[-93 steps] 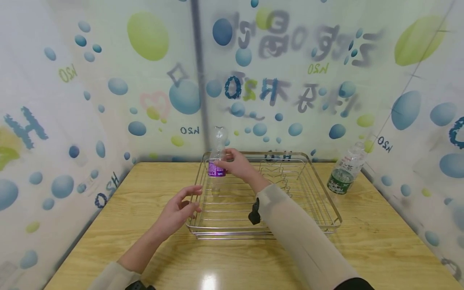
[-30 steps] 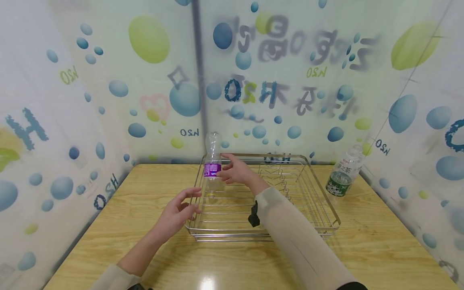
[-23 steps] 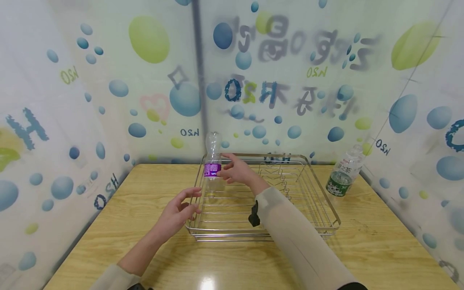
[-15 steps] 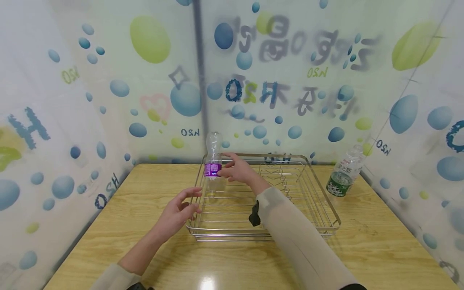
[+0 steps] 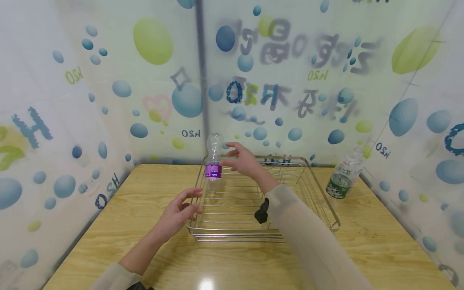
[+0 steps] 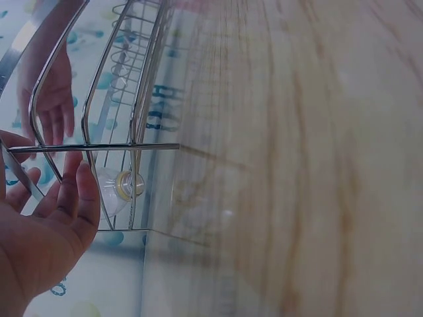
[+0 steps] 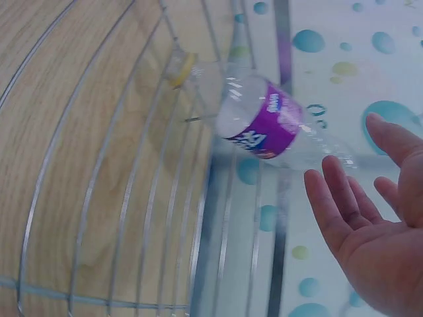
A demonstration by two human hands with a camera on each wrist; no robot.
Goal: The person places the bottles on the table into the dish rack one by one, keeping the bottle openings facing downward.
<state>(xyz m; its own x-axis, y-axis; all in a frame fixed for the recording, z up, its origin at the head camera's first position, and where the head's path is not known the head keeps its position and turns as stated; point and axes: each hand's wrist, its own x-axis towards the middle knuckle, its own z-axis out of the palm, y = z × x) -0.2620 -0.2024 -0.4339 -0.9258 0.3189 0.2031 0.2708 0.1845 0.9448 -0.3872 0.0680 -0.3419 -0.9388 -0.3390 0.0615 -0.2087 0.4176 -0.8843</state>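
Note:
In the head view a clear plastic bottle [image 5: 213,171] with a purple label stands upside down in the left back part of a metal wire dish rack [image 5: 239,230]. Its neck, with a yellow ring, points down among the wires in the right wrist view. My right hand [image 5: 243,160] is just right of the bottle, fingers spread and fingertips close to it; the right wrist view shows a gap between palm and bottle. My left hand [image 5: 177,209] holds the rack's left rim near the front, fingers bent about the rim in the left wrist view.
A second clear bottle [image 5: 344,173] with a green label stands upright on the wooden table [image 5: 369,241], right of the rack. Curtain-like sheets [image 5: 163,80] with dots and mirrored letters close off the back and both sides.
The right hand has lowered the purple-labelled bottle into the rack, let go, and drawn slightly up and right off it. The bottle stays put; the left hand has kept its place.

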